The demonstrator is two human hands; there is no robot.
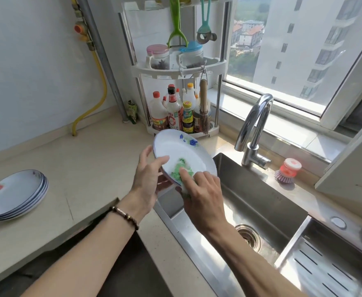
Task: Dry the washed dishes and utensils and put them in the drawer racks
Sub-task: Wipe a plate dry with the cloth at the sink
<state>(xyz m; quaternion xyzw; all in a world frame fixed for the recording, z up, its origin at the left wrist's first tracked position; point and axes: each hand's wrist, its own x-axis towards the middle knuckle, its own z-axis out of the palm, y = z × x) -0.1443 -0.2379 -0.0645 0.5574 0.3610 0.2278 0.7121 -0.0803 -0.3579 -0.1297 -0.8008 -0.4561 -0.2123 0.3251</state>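
Steel sink [261,202] lies beneath plate [182,151], hands [148,179].

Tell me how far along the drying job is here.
Seemingly done: four or so plates sit in a stack on the counter. In hand: the left hand grips a tilted plate while the right hand presses a green cloth on it. Left: no drawer racks are visible, so nothing is put away.

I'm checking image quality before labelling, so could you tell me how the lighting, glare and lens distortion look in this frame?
Head view: strong daylight from the window washes out the buildings outside; bright glare on the faucet and sink wall; the wide-angle lens bends the window frame and counter edges; the plate and both hands stay sharp.
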